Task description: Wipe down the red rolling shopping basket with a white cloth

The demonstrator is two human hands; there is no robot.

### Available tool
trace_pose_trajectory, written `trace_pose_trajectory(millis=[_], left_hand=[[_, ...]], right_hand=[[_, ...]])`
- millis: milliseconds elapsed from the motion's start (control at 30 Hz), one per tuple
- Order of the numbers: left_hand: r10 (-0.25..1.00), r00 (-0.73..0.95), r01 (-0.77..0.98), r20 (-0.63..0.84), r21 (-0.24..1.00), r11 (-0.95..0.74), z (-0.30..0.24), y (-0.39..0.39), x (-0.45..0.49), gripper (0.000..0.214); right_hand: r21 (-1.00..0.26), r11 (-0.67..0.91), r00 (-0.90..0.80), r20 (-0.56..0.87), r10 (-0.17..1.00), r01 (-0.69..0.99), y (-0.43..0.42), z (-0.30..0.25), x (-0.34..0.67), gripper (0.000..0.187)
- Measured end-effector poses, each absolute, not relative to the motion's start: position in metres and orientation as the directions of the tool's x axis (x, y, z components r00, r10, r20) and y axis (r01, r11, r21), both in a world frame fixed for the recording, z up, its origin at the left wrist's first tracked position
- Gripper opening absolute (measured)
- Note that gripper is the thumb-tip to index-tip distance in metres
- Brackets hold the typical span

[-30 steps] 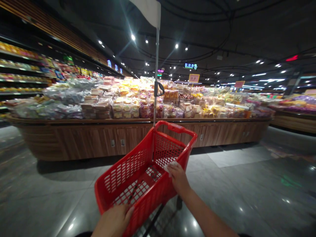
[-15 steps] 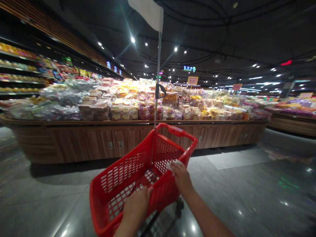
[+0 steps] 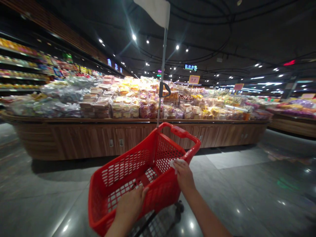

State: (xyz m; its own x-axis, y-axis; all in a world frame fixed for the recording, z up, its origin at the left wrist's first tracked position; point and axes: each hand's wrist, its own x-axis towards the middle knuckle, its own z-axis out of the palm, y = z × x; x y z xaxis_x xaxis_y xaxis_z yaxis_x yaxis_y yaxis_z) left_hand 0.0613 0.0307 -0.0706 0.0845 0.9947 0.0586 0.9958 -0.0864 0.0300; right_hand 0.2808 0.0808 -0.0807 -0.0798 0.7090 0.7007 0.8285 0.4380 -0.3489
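In front of me stands a red plastic shopping cart (image 3: 158, 194), its perforated basket holding nothing that I can see. My left hand (image 3: 130, 200) is wrapped over the near side rim of the basket. A crumpled white cloth (image 3: 174, 163), perhaps a tissue or wipe, is pinched in my right hand (image 3: 184, 172). That hand presses it on the same rim, closer to the cart's handle (image 3: 179, 131). From the handle end rises a thin pole (image 3: 164, 59) with a white flag (image 3: 158, 11) and a black clip (image 3: 165, 90).
A long wood-panelled display counter (image 3: 86, 138) heaped with bagged packaged goods (image 3: 125, 102) runs behind the cart. Shelves (image 3: 19, 67) line the left side. Another display (image 3: 293, 120) stands at the right, beyond grey tiled floor (image 3: 237, 194).
The cart's handle end and flag pole have shifted slightly right. My right hand with the white cloth has moved slightly right along with the rim; my left hand sits a little further left.
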Motion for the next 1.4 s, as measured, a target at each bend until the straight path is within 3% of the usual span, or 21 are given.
trace_pose_trajectory(millis=[233,433,633,867,1067,1267,1400], left_hand=[[0.994,0.101,0.992,0.052,0.075,-0.105,-0.078,0.034,0.049,0.051],[0.987,0.135,0.988,0.087,0.063,-0.14,-0.085,0.036,0.043,0.053],[0.992,0.119,0.992,0.051,0.043,-0.121,-0.083,0.035,0.043,0.051],[0.985,0.155,0.987,0.074,0.028,-0.158,-0.087,0.037,0.028,0.051],[0.984,0.168,0.983,0.057,0.064,-0.171,-0.086,0.037,0.021,0.051],[0.982,0.179,0.98,0.056,0.082,-0.183,-0.084,0.037,0.014,0.052],[0.98,0.189,0.979,0.065,0.063,-0.193,-0.084,0.04,0.012,0.052]], right_hand=[[-0.234,0.577,-0.312,0.655,0.689,0.782,0.063,-0.09,0.259,0.055],[-0.295,0.438,-0.133,0.683,0.718,0.849,0.074,-0.074,0.279,0.05],[-0.264,0.532,-0.266,0.642,0.719,0.804,0.059,-0.084,0.257,0.053],[-0.274,0.394,-0.117,0.673,0.73,0.877,0.07,-0.065,0.299,0.046],[-0.252,0.503,-0.24,0.65,0.721,0.826,0.057,-0.07,0.276,0.054],[-0.271,0.374,-0.098,0.681,0.726,0.887,0.059,-0.059,0.295,0.046],[-0.221,0.419,-0.166,0.685,0.71,0.881,0.056,-0.066,0.284,0.05]])
